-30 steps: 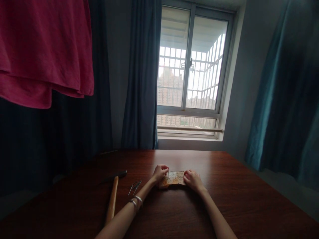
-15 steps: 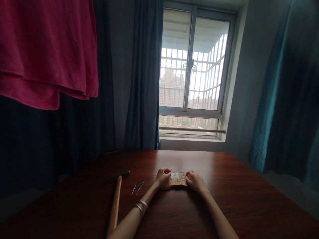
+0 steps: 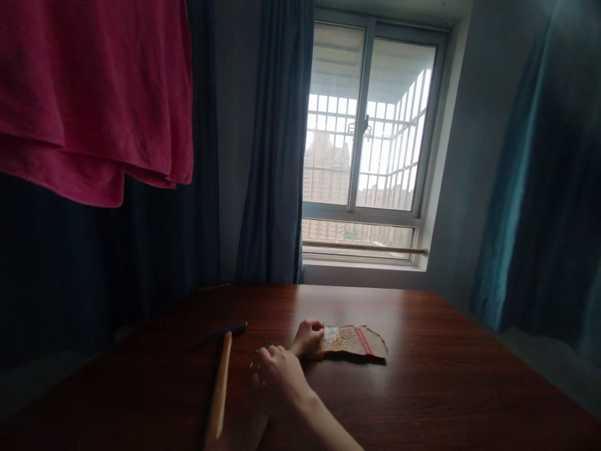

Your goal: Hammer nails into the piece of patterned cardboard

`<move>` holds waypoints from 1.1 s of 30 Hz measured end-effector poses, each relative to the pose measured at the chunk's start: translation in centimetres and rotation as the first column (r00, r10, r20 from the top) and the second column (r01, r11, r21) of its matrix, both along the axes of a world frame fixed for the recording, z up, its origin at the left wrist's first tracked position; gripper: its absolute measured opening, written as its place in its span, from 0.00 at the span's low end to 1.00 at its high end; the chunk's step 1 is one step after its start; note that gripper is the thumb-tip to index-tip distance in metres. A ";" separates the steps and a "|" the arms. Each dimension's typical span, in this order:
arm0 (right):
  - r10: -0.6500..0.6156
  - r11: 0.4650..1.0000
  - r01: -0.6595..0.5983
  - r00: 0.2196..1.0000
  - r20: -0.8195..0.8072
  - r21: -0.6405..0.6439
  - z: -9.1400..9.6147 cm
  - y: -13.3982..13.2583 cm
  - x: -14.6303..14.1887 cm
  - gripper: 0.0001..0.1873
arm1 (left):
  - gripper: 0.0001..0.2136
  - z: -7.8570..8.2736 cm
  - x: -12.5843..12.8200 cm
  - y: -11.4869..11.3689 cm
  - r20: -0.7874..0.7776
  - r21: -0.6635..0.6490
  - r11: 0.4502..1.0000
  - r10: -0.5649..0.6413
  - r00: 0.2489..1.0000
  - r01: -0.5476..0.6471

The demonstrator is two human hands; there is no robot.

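Note:
My left hand [image 3: 308, 337] is closed at the left end of a flat tan piece of board [image 3: 347, 339] with dark speckles, a pink-red stripe and ragged edges. Between its thumb and finger a thin dark nail [image 3: 323, 326] stands upright. My right hand [image 3: 283, 373] crosses in front of the left forearm, off the board. Its fingers point left, slightly blurred and apart, over several thin metal nails [image 3: 256, 362] that it partly covers. Further left lies a hammer [image 3: 220, 388] with a wooden handle and dark head.
The brown wooden table [image 3: 422, 388] reaches back to a wall with a barred window [image 3: 361, 138]. Blue curtains [image 3: 275, 156] hang on both sides. A pink cloth [image 3: 94, 100] hangs at the upper left.
My right hand has let go of the board's right end and moved left, crossing over my left forearm towards the loose nails. My left hand stays at the board with the nail.

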State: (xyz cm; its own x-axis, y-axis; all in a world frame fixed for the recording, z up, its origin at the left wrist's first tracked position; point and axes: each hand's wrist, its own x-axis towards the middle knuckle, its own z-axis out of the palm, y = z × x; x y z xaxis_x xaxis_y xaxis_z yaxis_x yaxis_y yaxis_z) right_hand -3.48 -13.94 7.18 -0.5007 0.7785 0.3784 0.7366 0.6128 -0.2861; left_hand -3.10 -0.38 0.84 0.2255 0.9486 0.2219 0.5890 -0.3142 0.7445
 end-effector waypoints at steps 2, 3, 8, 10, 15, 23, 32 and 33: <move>0.058 0.996 -0.051 0.994 0.095 -0.072 -0.2 -1.1 -3.5 0.22 | 0.10 -0.2 0.0 0.1 0.036 0.036 0.999 -0.022 0.999 0.021; 0.055 0.993 -0.040 0.989 0.134 -0.109 -0.3 -1.5 -4.9 0.24 | 0.10 -0.3 -0.1 0.2 0.052 0.051 0.998 -0.032 0.998 0.029; -0.055 0.980 0.105 0.959 0.277 -0.167 -1.6 -1.6 -8.4 0.38 | 0.08 -0.7 -0.2 0.6 0.057 0.089 0.995 -0.041 0.997 0.036; -0.079 0.971 0.154 0.930 0.359 -0.185 -2.3 -1.1 -9.2 0.42 | 0.08 -0.9 -0.2 0.7 0.055 0.104 0.994 -0.037 0.998 0.031; -0.073 0.969 0.167 0.899 0.432 -0.182 -3.5 0.8 -10.4 0.39 | 0.08 -1.6 -0.1 1.2 0.059 0.113 0.994 -0.020 0.998 0.014; 0.019 0.875 0.113 0.963 0.268 -0.470 -2.2 2.5 -9.9 0.36 | 0.09 -2.0 -0.1 1.5 0.081 0.134 0.991 -0.028 0.996 0.017; -0.167 0.775 0.006 0.966 -0.195 -0.632 -2.6 3.1 -8.0 0.35 | 0.09 -1.8 0.0 1.1 0.056 0.114 0.993 -0.014 0.998 0.007; -0.192 0.755 -0.019 0.949 -0.249 -0.655 -2.7 3.3 -7.7 0.32 | 0.09 -1.7 0.0 1.0 0.059 0.111 0.994 -0.015 0.998 0.008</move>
